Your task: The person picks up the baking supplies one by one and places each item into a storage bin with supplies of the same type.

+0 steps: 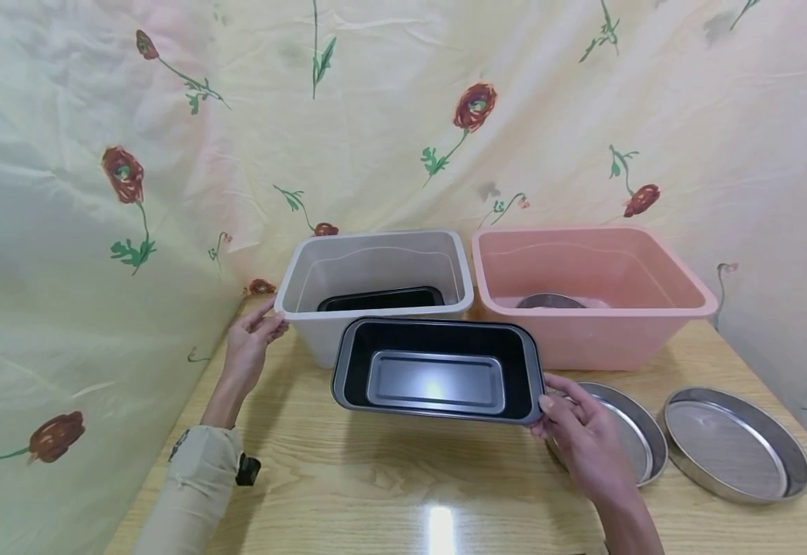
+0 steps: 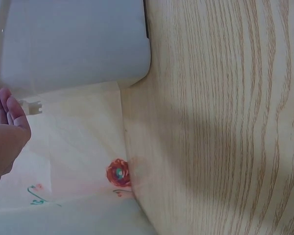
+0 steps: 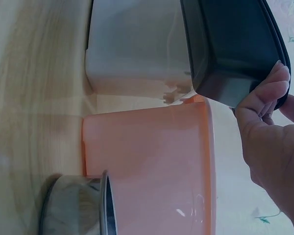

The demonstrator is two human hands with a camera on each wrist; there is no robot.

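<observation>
My right hand (image 1: 583, 432) pinches the right end of a black loaf pan (image 1: 438, 381), thumb on its rim and fingers underneath. The pan is held up above the table with its hollow side tipped toward the head camera, overlapping the white bin's front in that view. The right wrist view shows the pan's dark outer wall (image 3: 230, 49) and the fingers curled at its edge. At the far left, my left hand (image 1: 249, 343) holds the front left rim corner of the white bin (image 1: 306, 327). Inside that bin lies another dark pan (image 1: 382, 299).
A pink bin (image 1: 597, 339) stands right beside the white one, with a round metal pan (image 1: 550, 301) inside. Two more round metal pans, one (image 1: 642, 432) partly behind my right hand and another (image 1: 736, 447) farther right, lie on the wooden table (image 1: 348, 493). Flowered cloth (image 1: 375, 116) hangs behind.
</observation>
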